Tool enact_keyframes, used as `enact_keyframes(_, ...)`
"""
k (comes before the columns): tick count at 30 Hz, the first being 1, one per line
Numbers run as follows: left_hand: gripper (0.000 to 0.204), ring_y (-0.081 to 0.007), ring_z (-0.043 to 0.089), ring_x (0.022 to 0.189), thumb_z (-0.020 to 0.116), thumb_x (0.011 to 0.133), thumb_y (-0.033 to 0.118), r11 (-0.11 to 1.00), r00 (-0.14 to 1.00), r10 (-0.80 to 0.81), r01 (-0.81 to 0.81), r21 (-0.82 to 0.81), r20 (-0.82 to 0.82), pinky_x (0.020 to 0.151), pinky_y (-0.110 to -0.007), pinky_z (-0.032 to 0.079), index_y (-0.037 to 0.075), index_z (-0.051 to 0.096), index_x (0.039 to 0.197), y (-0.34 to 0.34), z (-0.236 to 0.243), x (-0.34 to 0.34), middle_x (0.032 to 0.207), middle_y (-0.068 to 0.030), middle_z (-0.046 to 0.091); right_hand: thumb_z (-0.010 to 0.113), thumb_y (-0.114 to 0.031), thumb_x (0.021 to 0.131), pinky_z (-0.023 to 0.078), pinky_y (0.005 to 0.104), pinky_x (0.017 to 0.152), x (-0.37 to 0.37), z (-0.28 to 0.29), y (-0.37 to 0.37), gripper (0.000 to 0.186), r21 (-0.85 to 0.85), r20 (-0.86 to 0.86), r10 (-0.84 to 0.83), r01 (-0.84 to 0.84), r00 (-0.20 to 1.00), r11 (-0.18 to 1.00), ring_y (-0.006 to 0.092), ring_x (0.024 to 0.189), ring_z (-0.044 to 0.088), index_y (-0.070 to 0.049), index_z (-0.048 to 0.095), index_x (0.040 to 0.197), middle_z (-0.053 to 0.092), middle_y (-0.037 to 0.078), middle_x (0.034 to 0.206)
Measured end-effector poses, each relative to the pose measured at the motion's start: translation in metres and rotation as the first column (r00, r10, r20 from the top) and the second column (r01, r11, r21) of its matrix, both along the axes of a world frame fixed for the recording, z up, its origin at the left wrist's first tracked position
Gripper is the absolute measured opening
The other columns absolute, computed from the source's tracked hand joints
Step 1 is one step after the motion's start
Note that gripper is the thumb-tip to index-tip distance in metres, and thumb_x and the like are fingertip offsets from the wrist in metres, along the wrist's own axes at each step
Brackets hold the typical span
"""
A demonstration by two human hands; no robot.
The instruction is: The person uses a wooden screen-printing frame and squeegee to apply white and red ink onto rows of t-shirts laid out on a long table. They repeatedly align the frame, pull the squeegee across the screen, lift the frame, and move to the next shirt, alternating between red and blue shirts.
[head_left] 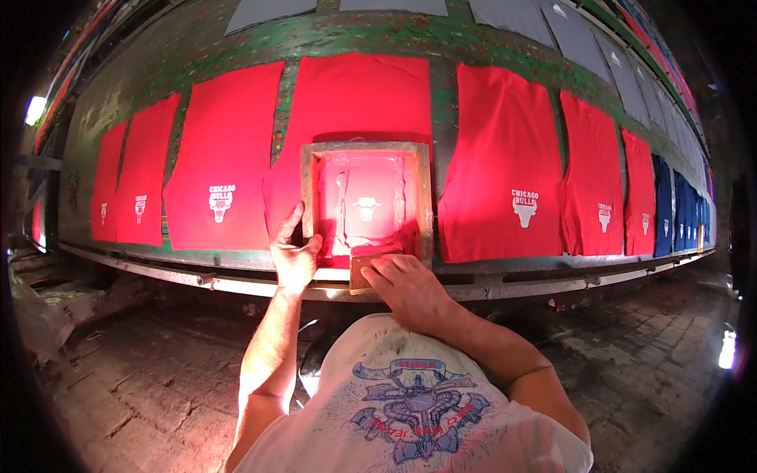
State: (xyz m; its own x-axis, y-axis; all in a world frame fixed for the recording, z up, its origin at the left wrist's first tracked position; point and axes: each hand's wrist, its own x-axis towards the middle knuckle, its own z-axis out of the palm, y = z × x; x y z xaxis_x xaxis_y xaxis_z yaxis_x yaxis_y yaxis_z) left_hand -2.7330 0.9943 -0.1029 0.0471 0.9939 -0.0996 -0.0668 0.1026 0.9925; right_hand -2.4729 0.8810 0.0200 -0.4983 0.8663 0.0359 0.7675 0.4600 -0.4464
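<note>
A wooden-framed printing screen [424,181] lies on a red fabric panel [363,94] in front of me. Inside the frame the mesh glows red under bright light, with a small white bull-head shape in its middle. At the frame's lower left corner, my left hand [293,254] grips the side rail, thumb toward the inside and fingers along the outer side. My right hand [410,290] is closed over a squeegee [361,277] with a wooden handle. The squeegee rests at the near end of the screen, its blade edge red with ink and partly hidden.
Red panels with white prints lie on both sides, such as one on the left [225,142] and one on the right [505,150]. Blue panels [664,209] follow far right, grey ones [512,20] line the far side. A metal rail [197,277] edges the long table.
</note>
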Motion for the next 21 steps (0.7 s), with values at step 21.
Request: enact_keyframes(21,0.071,-0.0296,0.066,0.143,0.074,0.082,-0.011,0.985,0.974,0.06,-0.022,0.172,-0.218,0.125,-0.041,0.048,0.001,0.071,0.152,0.001,-0.004,0.002,0.146,-0.0189,0.072,0.064,0.007,0.087,0.053,0.0518,0.116,0.021,-0.013,0.15,0.057,0.045,0.014,-0.254,0.254,0.967,0.966,0.0386,0.134,0.064,-0.006,0.071,0.142,0.07,0.014,0.142)
